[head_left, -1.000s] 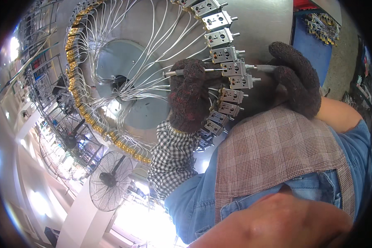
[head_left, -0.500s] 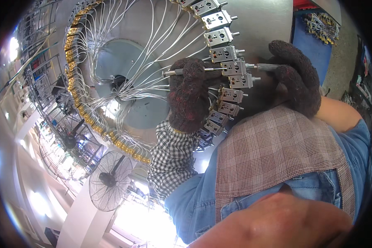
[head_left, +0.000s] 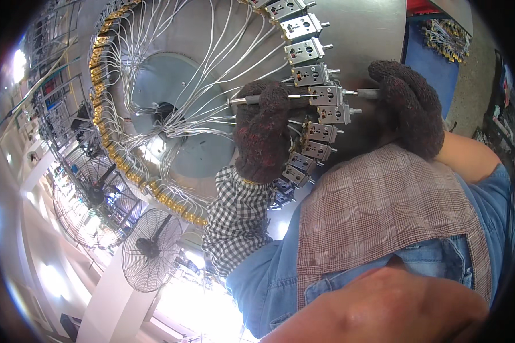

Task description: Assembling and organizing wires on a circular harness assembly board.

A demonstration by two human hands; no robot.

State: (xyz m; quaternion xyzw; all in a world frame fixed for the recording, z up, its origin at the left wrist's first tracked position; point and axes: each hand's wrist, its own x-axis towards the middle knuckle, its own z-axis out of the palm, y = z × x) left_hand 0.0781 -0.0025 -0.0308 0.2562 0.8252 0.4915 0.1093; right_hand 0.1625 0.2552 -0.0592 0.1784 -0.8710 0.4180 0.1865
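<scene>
Two gloved hands are working at a big round metal wheel (head_left: 212,68) in the head view, the only view here. The left hand (head_left: 263,128), in a dark knitted glove with red specks, is closing its fingers around a thin metal rod (head_left: 252,100) that is lying nearly level across the wheel's face. The rod is passing through one grey clamp block (head_left: 325,94) on the wheel's rim, and its other end is coming out on the far side, where the right hand (head_left: 409,111), also in a dark glove, is gripping it with curled fingers. More grey clamp blocks (head_left: 303,28) are sitting in a row along the rim above and below that one, and many thin white wires (head_left: 171,86) are running from the rim toward the hub (head_left: 163,111). Brass fittings (head_left: 100,103) are lining the opposite side of the rim. A checked sleeve (head_left: 237,220) is covering the left forearm, and a plaid cloth (head_left: 377,211) is lying over a blue denim shirt (head_left: 269,280). Round wire fan guards (head_left: 151,248) are showing below the wheel.
</scene>
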